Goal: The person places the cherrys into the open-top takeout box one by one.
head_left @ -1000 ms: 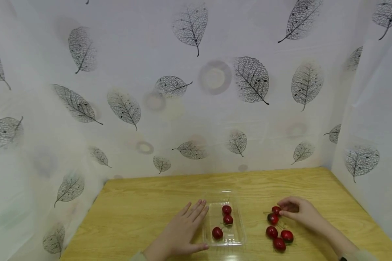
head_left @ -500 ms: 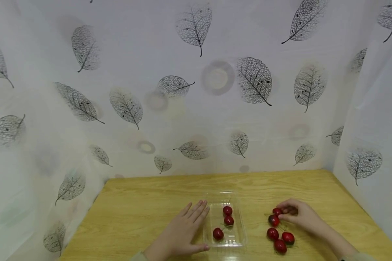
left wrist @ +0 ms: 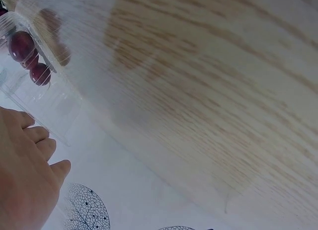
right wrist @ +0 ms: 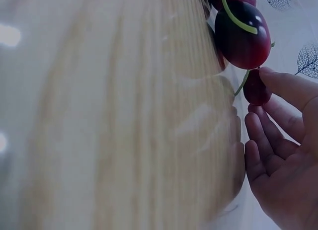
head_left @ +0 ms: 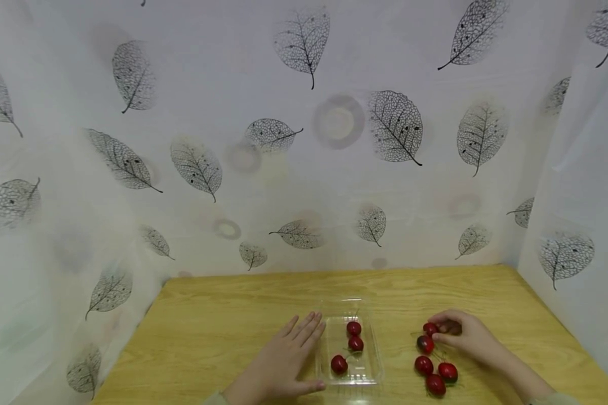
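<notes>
Left hand: I see fingers straight, flat on the worktop, bracing the clear tray.
Right hand: fingers pinching a cherry off the loose pile.

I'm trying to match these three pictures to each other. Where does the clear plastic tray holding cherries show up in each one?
Head view: the clear plastic tray lies low and centre on the wooden table, just right of the flat left hand.
Left wrist view: the tray is at the upper left, above the fingers.
Right wrist view: not in it.
Shared landmark: the dark red cherries in the tray.
</notes>
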Motion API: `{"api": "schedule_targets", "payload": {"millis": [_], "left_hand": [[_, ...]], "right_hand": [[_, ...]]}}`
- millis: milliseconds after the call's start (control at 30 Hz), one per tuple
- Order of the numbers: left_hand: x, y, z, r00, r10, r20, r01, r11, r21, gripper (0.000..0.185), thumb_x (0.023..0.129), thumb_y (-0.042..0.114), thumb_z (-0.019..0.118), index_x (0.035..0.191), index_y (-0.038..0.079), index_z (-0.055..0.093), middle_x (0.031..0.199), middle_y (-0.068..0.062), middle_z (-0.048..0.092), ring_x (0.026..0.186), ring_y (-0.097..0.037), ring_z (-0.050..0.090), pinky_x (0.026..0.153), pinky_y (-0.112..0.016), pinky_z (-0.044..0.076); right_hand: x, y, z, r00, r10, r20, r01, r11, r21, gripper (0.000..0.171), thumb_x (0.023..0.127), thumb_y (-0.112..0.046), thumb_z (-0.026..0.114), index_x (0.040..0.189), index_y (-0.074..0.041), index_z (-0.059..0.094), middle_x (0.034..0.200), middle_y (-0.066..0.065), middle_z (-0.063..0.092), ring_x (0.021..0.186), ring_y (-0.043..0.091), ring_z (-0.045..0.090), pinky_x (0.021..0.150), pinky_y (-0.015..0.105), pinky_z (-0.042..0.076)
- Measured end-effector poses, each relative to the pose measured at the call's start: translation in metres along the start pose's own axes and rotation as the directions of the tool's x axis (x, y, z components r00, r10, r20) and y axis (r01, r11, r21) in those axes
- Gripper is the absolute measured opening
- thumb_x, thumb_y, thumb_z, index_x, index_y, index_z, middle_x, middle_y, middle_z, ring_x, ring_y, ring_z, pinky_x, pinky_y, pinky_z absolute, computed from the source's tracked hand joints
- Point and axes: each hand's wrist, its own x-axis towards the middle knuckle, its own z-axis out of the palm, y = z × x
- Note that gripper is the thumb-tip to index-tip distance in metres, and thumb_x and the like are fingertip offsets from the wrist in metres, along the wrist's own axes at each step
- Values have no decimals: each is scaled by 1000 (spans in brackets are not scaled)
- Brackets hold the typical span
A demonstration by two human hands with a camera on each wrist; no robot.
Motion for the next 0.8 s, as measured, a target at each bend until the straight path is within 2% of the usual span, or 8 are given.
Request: {"api": "schedule_targets", "payload": {"millis": [133, 233, 433, 667, 800], "left_hand": [[0, 2, -1, 1000, -3, 11, 3, 1000, -18, 99, 101, 79, 38, 168, 6, 29, 177, -12, 24, 164, -27, 28, 130, -47, 36], [0, 2, -2, 1000, -5, 9, 5, 1000, -25, 98, 101, 78, 38, 167, 6, 29, 177, -13, 25, 164, -27, 28, 130, -48, 36], [0, 1, -1, 1000, -5, -6, 4, 1000, -28, 99, 101, 78, 39, 168, 6, 28, 177, -13, 25, 164, -27, 27, 130, -48, 35], [0, 0, 1, 1000, 0, -7, 0, 1000, -23, 99, 101, 78, 40, 167, 6, 29, 176, -14, 26, 164, -27, 28, 129, -48, 36], [1, 0, 1, 1000, 2, 6, -2, 1000, -16, 99, 101, 78, 41, 167, 5, 29, 177, -13, 24, 164, -27, 29, 131, -46, 33]], "right_hand": [[1, -7, -2, 998, 57, 2, -57, 998, -4, 32, 92, -16, 83, 118, 0, 74, 104, 6, 77, 84, -9, 62, 74, 19, 59], [4, -14, -4, 998, 69, -7, -69, 998, -8, 32, 92, -18, 83, 119, -1, 74, 103, 4, 77, 85, -8, 61, 75, 19, 58], [14, -28, -4, 999, -25, -31, 24, 1000, -13, 28, 92, -16, 83, 116, -4, 76, 102, 1, 76, 85, -8, 61, 75, 21, 59], [23, -50, -1, 998, -59, -23, 60, 998, 37, 28, 93, -17, 82, 118, -7, 76, 103, 1, 76, 87, -6, 63, 75, 22, 59], [28, -62, 6, 992, -122, -19, 122, 991, 47, 27, 93, -17, 82, 118, -7, 76, 105, 2, 77, 89, -6, 63, 78, 22, 60]]}}
